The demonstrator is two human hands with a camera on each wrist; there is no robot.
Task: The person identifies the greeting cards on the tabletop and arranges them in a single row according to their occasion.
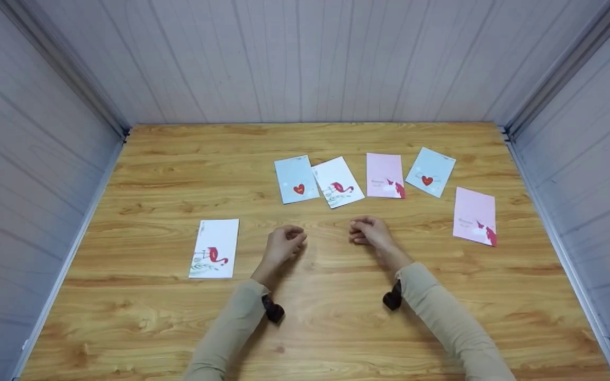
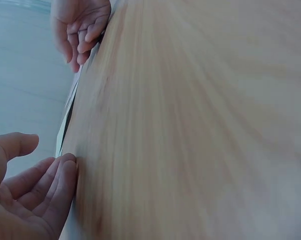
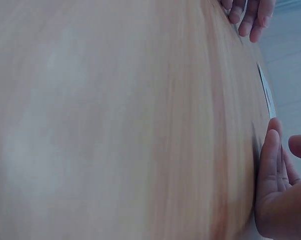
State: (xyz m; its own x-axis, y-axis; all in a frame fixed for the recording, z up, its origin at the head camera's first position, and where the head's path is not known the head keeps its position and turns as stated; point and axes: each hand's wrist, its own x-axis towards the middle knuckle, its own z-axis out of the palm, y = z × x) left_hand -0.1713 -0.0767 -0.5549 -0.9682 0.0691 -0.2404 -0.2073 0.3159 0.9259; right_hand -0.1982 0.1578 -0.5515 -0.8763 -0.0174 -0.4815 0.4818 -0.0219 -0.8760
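Both hands hold nothing and lie low over the middle of the wooden table (image 1: 326,328), a short gap between them. The left hand (image 1: 284,245) has loosely bent fingers; in its wrist view the thumb stands apart from the fingers (image 2: 55,190). Facing it, the right hand (image 1: 373,233) is relaxed in the same way, thumb apart in the right wrist view. Left of the left hand lies a white flamingo card (image 1: 214,248). Just beyond the hands are a blue heart card (image 1: 295,177), another white flamingo card (image 1: 339,180) touching its edge, and a pink unicorn card (image 1: 384,174).
Farther right lie a tilted blue heart card (image 1: 432,169) and a second pink card (image 1: 474,214). Pale panel walls (image 1: 305,63) enclose the table at the back and both sides. A dark wrist device (image 1: 273,309) sits by each sleeve cuff.
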